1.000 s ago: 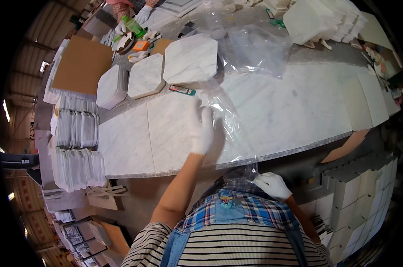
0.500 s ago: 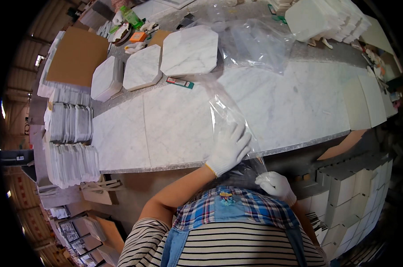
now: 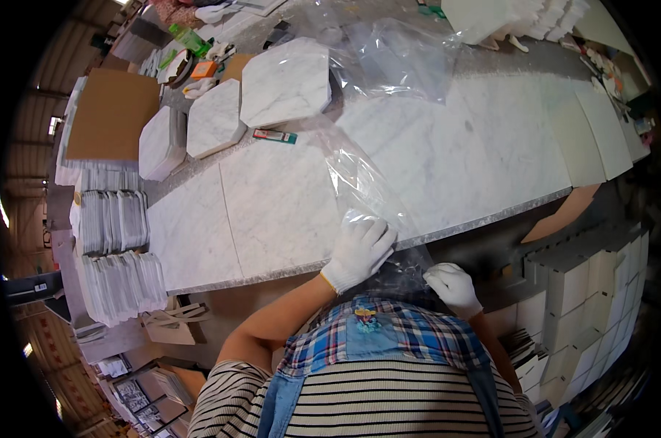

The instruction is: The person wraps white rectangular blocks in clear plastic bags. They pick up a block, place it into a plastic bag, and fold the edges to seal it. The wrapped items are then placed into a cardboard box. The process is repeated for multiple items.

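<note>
A long strip of clear plastic film runs from the back of the stone slab over its front edge toward my body. My left hand, in a white glove, is closed on the film right at that edge. Off the slab and lower to the right, my gloved right hand has its fingers curled around the film's other side. Between both hands the film hangs loosely in front of my apron. A larger crumpled part of clear plastic lies at the back.
White octagonal marble tiles stand at the back left, near a small green-and-red box. Stacked thin tiles and a cardboard sheet line the left. White boxes are stacked at lower right, with pale panels above.
My left hand has drawn the film back toward me, from over the slab to its front edge. My right hand keeps nearly its place. The whole view has turned slightly.
</note>
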Motion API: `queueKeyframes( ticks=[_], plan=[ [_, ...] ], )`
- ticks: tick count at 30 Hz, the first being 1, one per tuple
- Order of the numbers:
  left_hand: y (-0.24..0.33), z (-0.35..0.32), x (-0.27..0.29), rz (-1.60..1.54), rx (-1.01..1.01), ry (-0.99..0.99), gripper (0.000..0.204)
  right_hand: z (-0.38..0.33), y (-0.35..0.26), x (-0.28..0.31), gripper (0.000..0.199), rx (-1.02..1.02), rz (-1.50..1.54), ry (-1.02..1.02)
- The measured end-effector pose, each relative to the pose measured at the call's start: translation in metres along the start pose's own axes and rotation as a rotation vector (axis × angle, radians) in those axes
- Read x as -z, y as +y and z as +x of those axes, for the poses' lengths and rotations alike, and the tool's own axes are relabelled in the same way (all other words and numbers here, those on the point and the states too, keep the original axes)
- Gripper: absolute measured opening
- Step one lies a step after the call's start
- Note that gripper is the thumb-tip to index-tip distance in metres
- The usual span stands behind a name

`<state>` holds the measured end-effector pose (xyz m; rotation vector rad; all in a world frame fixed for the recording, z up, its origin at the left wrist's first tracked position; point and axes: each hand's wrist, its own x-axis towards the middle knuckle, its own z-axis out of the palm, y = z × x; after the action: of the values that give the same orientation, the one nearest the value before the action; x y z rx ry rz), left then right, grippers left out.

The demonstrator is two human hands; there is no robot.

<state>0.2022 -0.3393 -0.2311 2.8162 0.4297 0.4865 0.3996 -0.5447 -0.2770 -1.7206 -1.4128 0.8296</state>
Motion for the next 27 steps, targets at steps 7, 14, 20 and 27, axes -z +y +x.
queueKeyframes(
  ticks=[7,14,20,27],
  plan=[
    [0.013,0.034,0.006,0.188,0.181,-0.159,0.053,0.015,0.032,-0.016,0.025,-0.032,-0.257,-0.021],
    [-0.002,0.067,0.019,0.057,0.212,-0.028,0.046,0.023,0.002,0.006,0.030,-0.308,-0.567,-0.215],
    [-0.013,0.002,0.014,-0.053,0.155,0.070,0.043,0.077,-0.089,-0.005,0.026,0.334,-0.277,0.068],
    [-0.023,-0.029,0.024,0.025,0.167,-0.006,0.041,0.111,0.039,-0.006,0.041,-0.086,-0.869,-0.100]
  ],
)
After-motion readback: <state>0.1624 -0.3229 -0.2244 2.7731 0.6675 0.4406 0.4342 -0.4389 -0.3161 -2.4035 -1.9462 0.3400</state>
